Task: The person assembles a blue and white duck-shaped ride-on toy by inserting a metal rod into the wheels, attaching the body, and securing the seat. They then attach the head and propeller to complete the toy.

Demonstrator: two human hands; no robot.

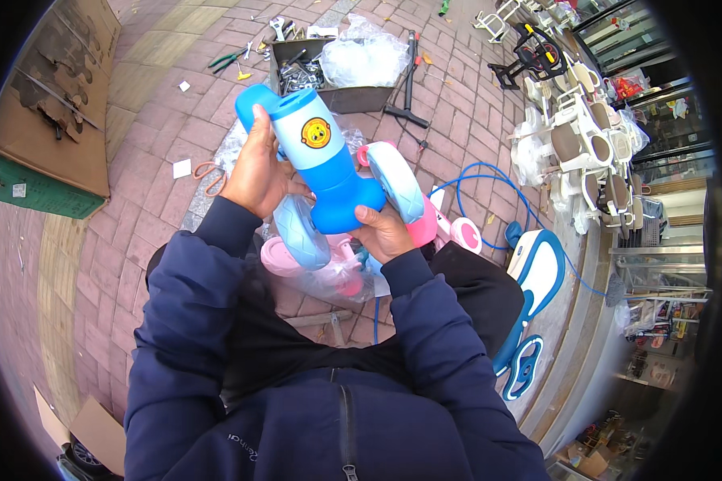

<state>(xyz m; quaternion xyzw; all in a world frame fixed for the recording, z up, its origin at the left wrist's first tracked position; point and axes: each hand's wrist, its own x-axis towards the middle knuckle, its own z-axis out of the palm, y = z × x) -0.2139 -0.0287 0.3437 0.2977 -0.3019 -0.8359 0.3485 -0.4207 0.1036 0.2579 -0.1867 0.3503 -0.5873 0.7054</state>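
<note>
A blue and pale-blue plastic ride-on toy part (322, 164) is held up in front of my lap, tilted a little to the left. A round yellow sticker marks its neck, and a pale-blue wheel (301, 232) and a second wheel (399, 183) flank its lower end. My left hand (258, 170) grips its upper left side, thumb up, with the other fingers partly hidden behind. Around the bottom right of the part my right hand (383, 232) is closed, its thumb on the front. Below lie pink plastic parts (281, 255) in clear wrapping.
A tool box (361, 98) with metal hardware and plastic wrap stands ahead, pliers (228, 58) beside it. Scissors (210, 178) lie on the paving. At right are a blue hose (489, 170), a white-and-blue toy body (535, 268) and stacked chairs (582, 140). A carton (52, 104) stands left.
</note>
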